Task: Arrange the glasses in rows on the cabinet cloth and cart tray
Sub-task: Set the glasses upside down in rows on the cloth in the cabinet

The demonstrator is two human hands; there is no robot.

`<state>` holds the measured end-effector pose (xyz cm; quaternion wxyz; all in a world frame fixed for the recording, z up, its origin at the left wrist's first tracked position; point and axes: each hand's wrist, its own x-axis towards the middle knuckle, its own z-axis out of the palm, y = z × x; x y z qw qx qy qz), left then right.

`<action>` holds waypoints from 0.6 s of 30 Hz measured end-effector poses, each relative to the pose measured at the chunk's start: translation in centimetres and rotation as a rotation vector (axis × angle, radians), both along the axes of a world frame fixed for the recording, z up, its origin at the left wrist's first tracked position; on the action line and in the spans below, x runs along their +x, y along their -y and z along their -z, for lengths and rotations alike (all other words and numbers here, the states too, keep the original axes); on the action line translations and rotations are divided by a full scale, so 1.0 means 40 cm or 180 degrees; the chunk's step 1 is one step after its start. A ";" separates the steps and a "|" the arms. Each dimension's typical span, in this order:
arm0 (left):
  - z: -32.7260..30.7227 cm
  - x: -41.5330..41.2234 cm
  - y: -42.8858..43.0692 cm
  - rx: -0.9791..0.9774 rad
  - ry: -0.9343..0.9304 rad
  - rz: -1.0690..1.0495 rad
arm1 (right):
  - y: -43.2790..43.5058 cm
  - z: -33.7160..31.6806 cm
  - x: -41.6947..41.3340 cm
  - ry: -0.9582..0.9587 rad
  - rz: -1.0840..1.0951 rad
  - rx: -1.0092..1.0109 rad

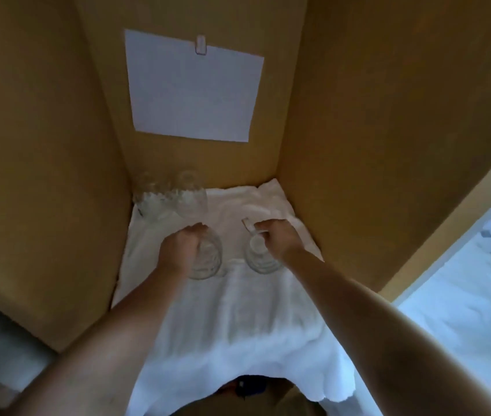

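Inside left hand [178,250] grip, clear ribbed glass [208,261]; right hand [277,238] grips second clear glass [259,259]; set both level, aligned, on white cloth [238,313].

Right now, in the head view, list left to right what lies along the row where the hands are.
left hand → glass it grips → white cloth → second glass → right hand gripping it
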<state>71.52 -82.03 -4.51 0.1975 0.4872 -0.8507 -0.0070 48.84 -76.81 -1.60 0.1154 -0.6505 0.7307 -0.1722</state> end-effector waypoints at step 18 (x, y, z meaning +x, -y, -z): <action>0.127 -0.056 -0.238 0.0441 -0.1125 -0.1314 | -0.030 0.168 0.045 0.0931 -0.0447 -0.0888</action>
